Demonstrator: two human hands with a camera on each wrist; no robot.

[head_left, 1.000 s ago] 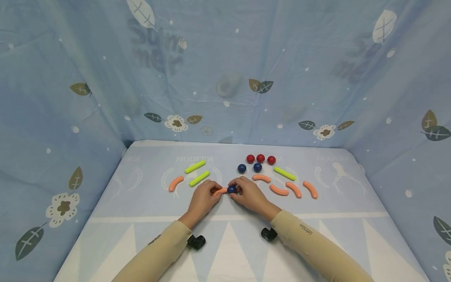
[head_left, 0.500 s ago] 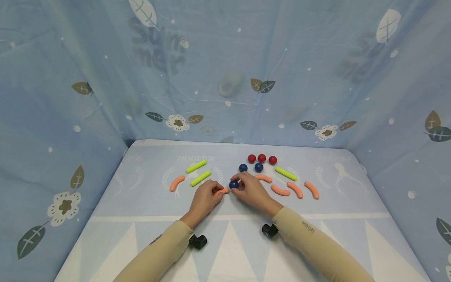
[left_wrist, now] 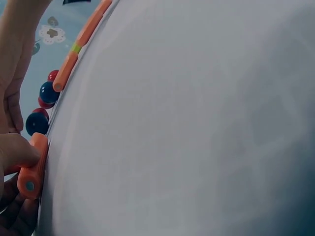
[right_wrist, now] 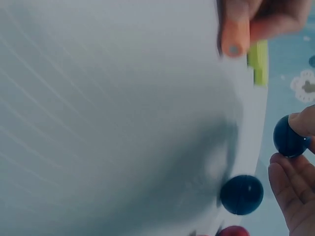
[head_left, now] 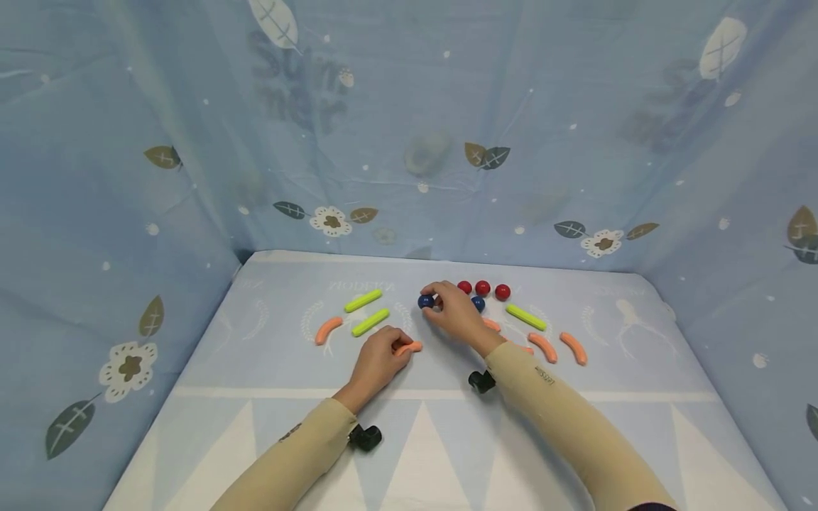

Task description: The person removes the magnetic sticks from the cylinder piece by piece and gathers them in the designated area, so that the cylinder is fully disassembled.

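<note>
My left hand (head_left: 377, 360) pinches a short curved orange stick (head_left: 412, 347) low at the table's middle. In the left wrist view, a small round grey disc shows in the end of that orange stick (left_wrist: 32, 172). Farther back and to the right, my right hand (head_left: 459, 312) holds a glossy blue ball (head_left: 426, 301) between thumb and fingers. The right wrist view shows this blue ball (right_wrist: 286, 137) at the fingertips, with a second blue ball (right_wrist: 242, 194) on the table beside it. Another blue ball (head_left: 478, 304) sits just right of my right hand.
Several red balls (head_left: 483, 288) stand in a row at the back. Green straight sticks (head_left: 371, 322) lie to the left, and another green stick (head_left: 526, 317) to the right. More orange curved sticks (head_left: 573, 348) lie right; one orange stick (head_left: 329, 331) is left.
My right hand has carried the blue ball away from the orange stick's end, toward the back of the table. My left hand keeps its hold on the orange stick, nearly in place.
</note>
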